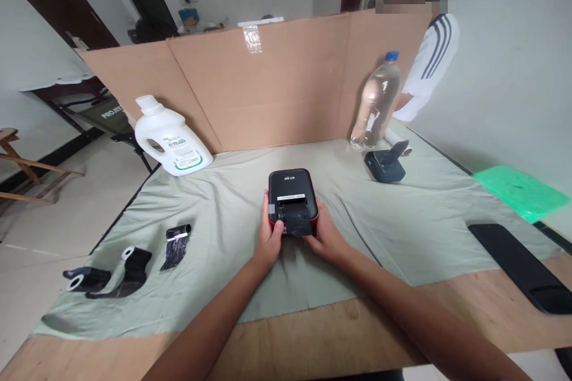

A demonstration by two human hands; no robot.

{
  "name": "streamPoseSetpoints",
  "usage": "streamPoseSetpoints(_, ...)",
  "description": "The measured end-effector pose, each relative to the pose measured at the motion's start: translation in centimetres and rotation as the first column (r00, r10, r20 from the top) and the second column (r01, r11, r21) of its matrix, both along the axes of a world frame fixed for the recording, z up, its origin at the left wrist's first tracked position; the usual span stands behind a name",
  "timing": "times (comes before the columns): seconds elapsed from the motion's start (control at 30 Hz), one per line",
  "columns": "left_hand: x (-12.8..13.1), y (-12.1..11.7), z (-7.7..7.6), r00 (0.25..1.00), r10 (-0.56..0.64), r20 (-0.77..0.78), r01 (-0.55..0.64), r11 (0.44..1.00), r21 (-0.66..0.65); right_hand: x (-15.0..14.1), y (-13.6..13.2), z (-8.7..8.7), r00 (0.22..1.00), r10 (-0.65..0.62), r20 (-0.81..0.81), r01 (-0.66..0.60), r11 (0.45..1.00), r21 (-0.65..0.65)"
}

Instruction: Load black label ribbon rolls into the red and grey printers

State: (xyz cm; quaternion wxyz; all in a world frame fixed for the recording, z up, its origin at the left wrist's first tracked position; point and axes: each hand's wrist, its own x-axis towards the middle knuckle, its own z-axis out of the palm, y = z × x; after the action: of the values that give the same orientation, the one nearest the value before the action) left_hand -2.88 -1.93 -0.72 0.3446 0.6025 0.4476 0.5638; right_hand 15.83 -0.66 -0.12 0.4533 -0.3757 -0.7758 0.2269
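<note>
A small black portable printer [292, 184] with a red edge is held between my two hands over the middle of the cloth. From its slot a strip of black film [297, 220] sticks out toward me. My left hand [270, 238] grips the printer's left side, its thumb near the front corner. On the opposite side my right hand [328, 235] is closed around the edge, with some fingers hidden beneath. Whether the printer touches the cloth I cannot tell.
Black film rolls [136, 265] lie at the left. A white jug [172, 137] and a water bottle [378, 101] lean by the cardboard screen [277, 89]. Another black device [385, 164], a dark phone [522, 265] and a green plastic bag [521, 190] are right. A person [431, 65] stands behind.
</note>
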Motion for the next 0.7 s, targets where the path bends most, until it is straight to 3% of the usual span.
streamPoseSetpoints(0.23,-0.5,-0.2,0.0,0.998,0.028,0.056,-0.023,0.997,-0.075,-0.3,0.0,-0.2,0.999,-0.01,0.05,0.01,1.0,0.001)
streamPoseSetpoints(0.47,-0.9,-0.1,0.3,0.992,-0.027,0.119,0.03,0.999,-0.023,0.1,0.3,-0.8,0.995,-0.041,0.089,0.043,0.999,-0.026)
streamPoseSetpoints(0.7,-1.4,0.0,0.8,0.994,0.0,0.111,0.0,1.0,-0.005,1.0,-0.3,-0.4,0.995,-0.054,0.082,0.05,0.997,0.054)
